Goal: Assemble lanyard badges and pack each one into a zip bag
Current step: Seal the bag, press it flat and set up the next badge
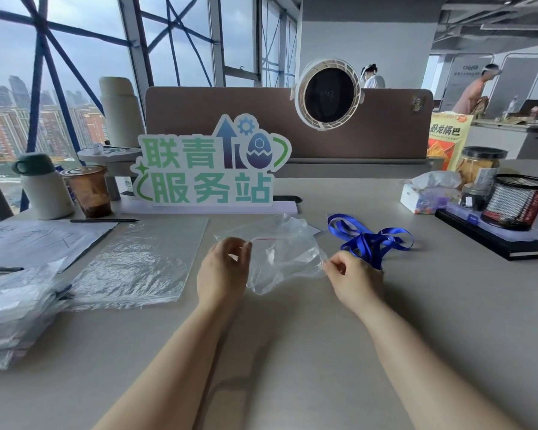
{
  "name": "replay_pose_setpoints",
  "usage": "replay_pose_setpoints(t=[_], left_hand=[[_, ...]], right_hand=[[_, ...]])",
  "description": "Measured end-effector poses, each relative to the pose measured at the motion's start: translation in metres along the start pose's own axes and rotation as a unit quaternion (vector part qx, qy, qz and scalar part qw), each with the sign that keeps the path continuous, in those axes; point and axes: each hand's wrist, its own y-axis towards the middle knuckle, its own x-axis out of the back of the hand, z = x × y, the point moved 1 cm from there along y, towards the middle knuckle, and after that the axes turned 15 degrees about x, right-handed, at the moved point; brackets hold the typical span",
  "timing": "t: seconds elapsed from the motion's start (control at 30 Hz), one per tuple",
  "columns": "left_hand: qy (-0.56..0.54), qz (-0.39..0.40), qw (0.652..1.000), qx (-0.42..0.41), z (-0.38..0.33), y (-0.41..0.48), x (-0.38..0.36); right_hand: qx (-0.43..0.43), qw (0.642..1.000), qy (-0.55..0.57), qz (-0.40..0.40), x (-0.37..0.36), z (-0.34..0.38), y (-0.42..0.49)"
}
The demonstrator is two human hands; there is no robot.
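A clear zip bag (pixel 284 256) with a thin red line along its top hangs crumpled just above the table, stretched between both hands. My left hand (pixel 222 270) pinches its left top corner. My right hand (pixel 353 279) pinches its right edge. A blue lanyard (pixel 370 238) lies in loose loops on the table just behind my right hand. Whether anything is inside the bag I cannot tell.
A flat pile of clear zip bags (pixel 140 265) lies left of my hands, with a stack of packed bags (pixel 16 318) at the left edge. Behind stand a green sign (pixel 212 162), a cup (pixel 89 190), a tissue box (pixel 426 193) and a mesh pen holder (pixel 516 201).
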Motion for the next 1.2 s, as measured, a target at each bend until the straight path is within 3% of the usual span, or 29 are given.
replay_pose_setpoints(t=[0.17,0.33,0.47,0.6,0.77,0.97,1.1,1.2], left_hand=[[0.023,0.039,0.999,-0.013,-0.008,-0.012,-0.002],[-0.004,-0.061,0.998,0.011,-0.002,0.014,0.012],[-0.018,-0.079,0.997,0.009,0.002,0.025,0.011],[-0.059,-0.114,0.992,0.004,0.001,0.029,0.009],[-0.040,-0.073,0.996,-0.018,0.004,0.029,-0.001],[-0.047,-0.022,0.998,-0.030,0.003,0.024,-0.003],[0.056,-0.061,0.990,-0.111,-0.008,0.005,-0.002],[0.094,-0.017,0.974,-0.204,-0.024,-0.020,-0.010]], right_hand=[[0.020,1.000,0.003,0.010,-0.002,0.002,-0.001],[0.058,0.996,-0.060,0.025,-0.004,0.000,0.005],[0.083,0.996,0.018,0.040,-0.012,-0.005,0.020],[0.130,0.979,-0.090,0.129,-0.024,-0.005,0.046],[0.082,0.943,-0.131,0.293,-0.045,-0.011,0.065],[0.120,0.948,-0.157,0.251,-0.028,-0.013,0.041],[0.146,0.951,-0.158,0.221,-0.001,-0.015,0.002],[0.169,0.949,-0.168,0.207,0.021,-0.020,-0.024]])
